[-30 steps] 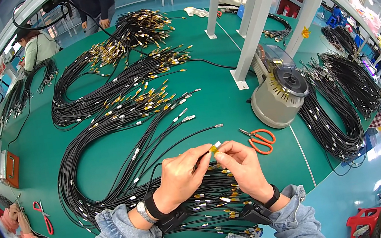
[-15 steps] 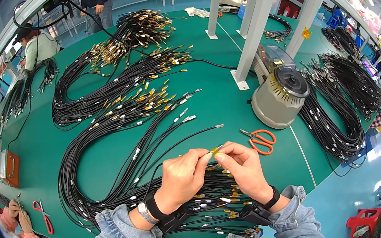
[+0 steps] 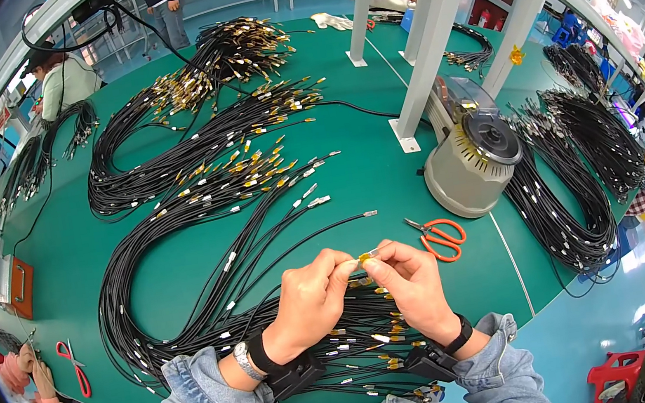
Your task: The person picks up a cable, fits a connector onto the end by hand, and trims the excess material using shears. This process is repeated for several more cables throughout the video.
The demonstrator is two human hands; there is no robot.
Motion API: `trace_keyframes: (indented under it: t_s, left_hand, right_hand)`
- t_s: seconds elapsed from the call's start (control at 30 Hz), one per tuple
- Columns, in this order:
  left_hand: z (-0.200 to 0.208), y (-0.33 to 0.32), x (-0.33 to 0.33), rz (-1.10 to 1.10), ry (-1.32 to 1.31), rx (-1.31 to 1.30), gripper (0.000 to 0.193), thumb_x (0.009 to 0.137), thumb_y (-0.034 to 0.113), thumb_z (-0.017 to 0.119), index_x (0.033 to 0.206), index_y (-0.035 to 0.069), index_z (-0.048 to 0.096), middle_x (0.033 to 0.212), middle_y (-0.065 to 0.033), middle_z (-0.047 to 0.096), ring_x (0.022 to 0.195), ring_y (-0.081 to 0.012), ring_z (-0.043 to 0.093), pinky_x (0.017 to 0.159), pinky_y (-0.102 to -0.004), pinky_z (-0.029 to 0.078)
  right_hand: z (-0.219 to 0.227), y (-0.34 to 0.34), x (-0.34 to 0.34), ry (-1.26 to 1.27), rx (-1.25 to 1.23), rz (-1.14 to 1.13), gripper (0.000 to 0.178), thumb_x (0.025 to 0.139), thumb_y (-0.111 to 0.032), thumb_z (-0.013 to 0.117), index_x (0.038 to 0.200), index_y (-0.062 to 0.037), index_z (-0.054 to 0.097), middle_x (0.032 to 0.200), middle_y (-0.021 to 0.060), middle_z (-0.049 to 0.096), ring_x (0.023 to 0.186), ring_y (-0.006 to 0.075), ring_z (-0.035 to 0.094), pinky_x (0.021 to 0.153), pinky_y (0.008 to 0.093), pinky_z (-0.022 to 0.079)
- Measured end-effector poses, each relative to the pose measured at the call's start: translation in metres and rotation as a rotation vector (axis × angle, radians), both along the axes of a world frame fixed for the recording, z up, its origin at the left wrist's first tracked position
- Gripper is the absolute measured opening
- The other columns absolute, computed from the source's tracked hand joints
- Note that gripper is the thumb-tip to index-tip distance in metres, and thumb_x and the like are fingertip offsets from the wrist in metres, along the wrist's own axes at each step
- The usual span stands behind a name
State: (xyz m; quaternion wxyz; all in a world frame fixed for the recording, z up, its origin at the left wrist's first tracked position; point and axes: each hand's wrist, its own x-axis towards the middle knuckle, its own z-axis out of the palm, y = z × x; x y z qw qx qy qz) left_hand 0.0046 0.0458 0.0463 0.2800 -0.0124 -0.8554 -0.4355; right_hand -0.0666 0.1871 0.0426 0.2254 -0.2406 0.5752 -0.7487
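Observation:
In the middle, above the near cable bundle, my two hands meet fingertip to fingertip. My left hand (image 3: 310,299) is closed in a pinch on a thin black cable near its end. Thumb and finger of my right hand (image 3: 414,281) press on a small yellow piece (image 3: 364,258) at that cable end; the fingers partly cover it. Beneath both hands lies a bundle of black cables (image 3: 351,339) with white labels and yellow-tipped ends. Just right of my right hand rest orange-handled cutters (image 3: 444,242) on the green table.
More cable bundles (image 3: 168,170) curve across the table (image 3: 372,169) at left. A grey round machine (image 3: 472,171) and metal posts (image 3: 424,44) stand at right, with hanging cables (image 3: 569,206) beyond. Red scissors (image 3: 74,368) lie far left, beside a co-worker's hands (image 3: 34,365). Other people sit around.
My hands stay together at the cable end, with only a slight shift of the fingers. The yellow piece looks slightly turned between them.

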Motion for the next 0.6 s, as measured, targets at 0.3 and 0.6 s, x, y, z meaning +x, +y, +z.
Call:
trace_keyframes:
  t_s: [0.3, 0.6]
  left_hand:
    - [0.005, -0.007, 0.000, -0.364, -0.379, 0.819, 0.026, 0.096, 0.022, 0.046, 0.082, 0.002, 0.054, 0.051, 0.0057, 0.037, 0.043, -0.0022, 0.027, 0.040, -0.0198, 0.022]
    - [0.008, -0.018, -0.002, -0.639, -0.578, 1.153, 0.030, 0.097, 0.027, 0.043, 0.083, 0.003, 0.054, 0.053, 0.0069, 0.034, 0.045, -0.0024, 0.025, 0.040, -0.0183, 0.021]
  right_hand:
    - [-0.007, -0.001, -0.003, 0.230, -0.035, -0.036, 0.006, 0.085, -0.002, 0.061, 0.088, 0.0028, 0.059, 0.084, 0.0034, 0.054, 0.073, 0.0081, 0.049, 0.064, 0.0205, 0.040]
    - [-0.011, -0.003, -0.005, 0.322, -0.088, -0.030, 0.007, 0.083, 0.000, 0.062, 0.089, 0.0033, 0.058, 0.087, 0.0058, 0.054, 0.077, 0.0109, 0.052, 0.068, 0.0216, 0.042]
